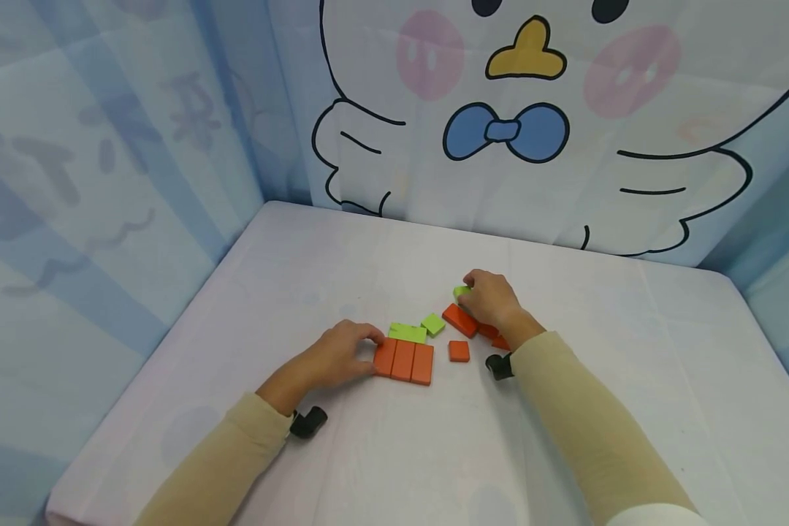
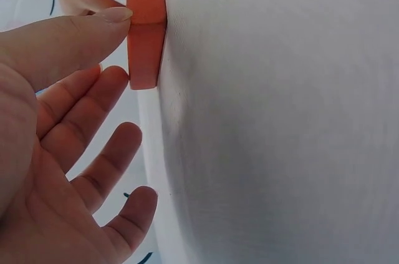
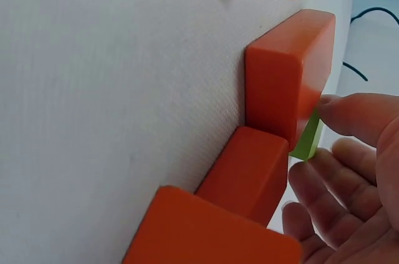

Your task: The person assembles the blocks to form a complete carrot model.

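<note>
The head view looked down and forward over the tabletop (image 1: 302, 248) from 6 o'clock, taking in both hands. Each wrist view sat very near the cloth, tilted sideways, sharing the orange blocks (image 1: 404, 360) with the head view.

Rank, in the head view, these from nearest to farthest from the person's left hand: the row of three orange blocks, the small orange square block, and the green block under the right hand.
1. Row of three orange rectangular blocks: touching the left hand, on its right.
2. Small orange square block: alone, further right.
3. Small green block: farthest, under the right hand.
</note>
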A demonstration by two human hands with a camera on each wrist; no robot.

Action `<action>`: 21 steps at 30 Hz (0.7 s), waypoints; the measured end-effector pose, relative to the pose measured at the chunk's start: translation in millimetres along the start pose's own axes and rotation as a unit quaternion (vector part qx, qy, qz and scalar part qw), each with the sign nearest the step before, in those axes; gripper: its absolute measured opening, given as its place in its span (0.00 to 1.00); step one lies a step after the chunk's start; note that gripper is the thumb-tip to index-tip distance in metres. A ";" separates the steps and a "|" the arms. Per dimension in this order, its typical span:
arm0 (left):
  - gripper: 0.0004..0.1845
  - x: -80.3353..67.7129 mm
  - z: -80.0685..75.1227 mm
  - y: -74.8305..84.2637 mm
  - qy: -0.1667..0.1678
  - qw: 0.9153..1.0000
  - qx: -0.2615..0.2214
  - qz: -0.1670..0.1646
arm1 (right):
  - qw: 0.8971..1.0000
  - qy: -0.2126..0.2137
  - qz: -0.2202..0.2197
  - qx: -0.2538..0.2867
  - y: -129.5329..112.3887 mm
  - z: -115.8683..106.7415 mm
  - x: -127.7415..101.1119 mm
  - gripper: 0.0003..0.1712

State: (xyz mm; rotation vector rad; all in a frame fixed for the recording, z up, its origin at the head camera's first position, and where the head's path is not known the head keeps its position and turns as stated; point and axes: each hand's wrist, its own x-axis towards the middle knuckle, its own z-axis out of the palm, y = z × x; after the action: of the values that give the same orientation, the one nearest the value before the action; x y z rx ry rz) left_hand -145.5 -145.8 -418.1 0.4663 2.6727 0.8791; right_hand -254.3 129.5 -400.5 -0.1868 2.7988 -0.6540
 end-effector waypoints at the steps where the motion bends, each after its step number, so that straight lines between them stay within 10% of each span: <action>1: 0.22 0.3 0.1 -0.4 0.000 1.000 -0.002 0.000 | 1.000 0.001 -0.002 0.002 0.1 0.2 0.2 0.28; 21: 0.20 1.3 -2.9 -1.2 -0.003 1.000 -0.022 0.000 | 0.995 0.008 -0.094 0.041 -44.4 8.2 -9.1 0.26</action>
State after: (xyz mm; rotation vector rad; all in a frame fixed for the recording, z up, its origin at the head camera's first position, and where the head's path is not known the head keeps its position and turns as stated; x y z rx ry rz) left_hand -148.0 -147.8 -416.8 0.4589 2.6416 0.9323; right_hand -240.4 88.2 -385.6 -0.4358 2.7849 -0.8163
